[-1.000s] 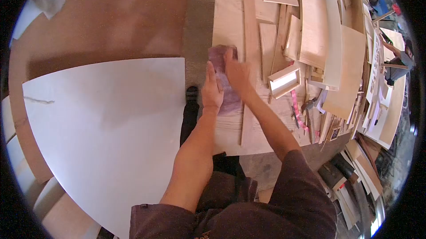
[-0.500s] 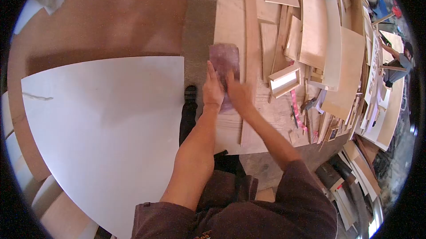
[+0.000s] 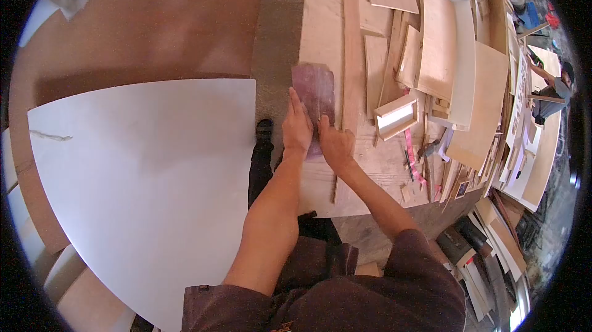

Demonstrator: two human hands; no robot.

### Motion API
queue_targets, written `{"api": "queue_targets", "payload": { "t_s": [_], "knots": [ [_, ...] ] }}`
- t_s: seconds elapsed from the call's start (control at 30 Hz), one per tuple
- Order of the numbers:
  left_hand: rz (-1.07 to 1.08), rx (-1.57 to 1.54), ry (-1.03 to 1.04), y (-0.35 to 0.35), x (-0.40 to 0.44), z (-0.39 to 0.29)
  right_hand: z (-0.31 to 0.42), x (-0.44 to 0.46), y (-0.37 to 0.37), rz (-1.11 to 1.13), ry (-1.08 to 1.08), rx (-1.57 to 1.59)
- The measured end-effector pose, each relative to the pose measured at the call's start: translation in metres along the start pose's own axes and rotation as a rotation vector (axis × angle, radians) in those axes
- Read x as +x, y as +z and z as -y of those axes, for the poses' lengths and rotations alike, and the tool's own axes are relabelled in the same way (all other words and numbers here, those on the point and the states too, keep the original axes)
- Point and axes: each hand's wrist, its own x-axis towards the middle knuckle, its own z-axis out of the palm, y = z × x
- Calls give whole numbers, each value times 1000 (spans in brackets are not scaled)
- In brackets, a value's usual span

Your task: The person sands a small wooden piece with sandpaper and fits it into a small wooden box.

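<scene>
A flat purplish-brown piece [image 3: 316,82] lies on the wooden worktable [image 3: 320,36] near its left edge. Along the left side of that piece rests my left hand [image 3: 297,127], its fingers stretched forward and its thumb side hidden from clear view. My right hand [image 3: 337,142] is closed over the lower right part of the piece, fingers curled and pressed together. Whatever those fingers hold, if anything, is too small to make out.
Left of me is a large white panel [image 3: 148,190] on a brown surface [image 3: 154,17]. Rightward lie a small wooden frame [image 3: 396,117], a hammer [image 3: 428,149], a pink tape [image 3: 413,158] and drawer-like boxes [image 3: 453,54]. A person [image 3: 552,93] works far right.
My right hand has moved down the purplish-brown piece toward me, uncovering its upper part. My left hand has stayed nearly in place along the left side.
</scene>
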Motion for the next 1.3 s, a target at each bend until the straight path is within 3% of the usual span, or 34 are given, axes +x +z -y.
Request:
{"api": "queue_targets", "payload": {
  "t_s": [0.07,0.13,0.23,0.37,0.43,0.6,0.7,0.87,0.93,0.97,1.03,1.1,1.17,1.27,1.3],
  "knots": [
    [-39,42,38,-2,-2,-1,-6,18,8,98,10,6],
    [7,-34,7,-4,-4,-2,-23,85,24,-160,62,160],
    [-59,-25,103,-1,-5,2,-15,105,10,-218,131,164],
    [69,-13,-57,5,0,7,5,8,10,-91,28,-19],
    [-93,74,94,5,-1,3,7,1,-5,-56,-27,62],
    [56,21,4,-8,-7,-3,-4,87,-11,-144,86,77],
    [29,-14,29,-2,-3,-1,3,29,10,9,125,4],
    [-50,24,66,-1,1,2,5,-10,15,-124,45,20],
    [110,11,-130,-7,-1,-7,3,45,-22,-175,113,79],
    [105,18,-133,-7,-2,-7,-4,81,2,-386,74,80],
    [48,-64,-23,-6,-5,-3,-1,100,10,-593,44,88],
    [35,-25,-20,-1,-4,-2,-2,85,2,-32,244,180],
    [17,14,-16,-1,-1,-2,13,17,11,-237,142,162],
    [32,60,-25,-4,-2,-3,19,-24,31,-198,295,315],
    [41,13,-35,-5,-1,-4,16,-15,20,-126,199,212]
  ]
}}
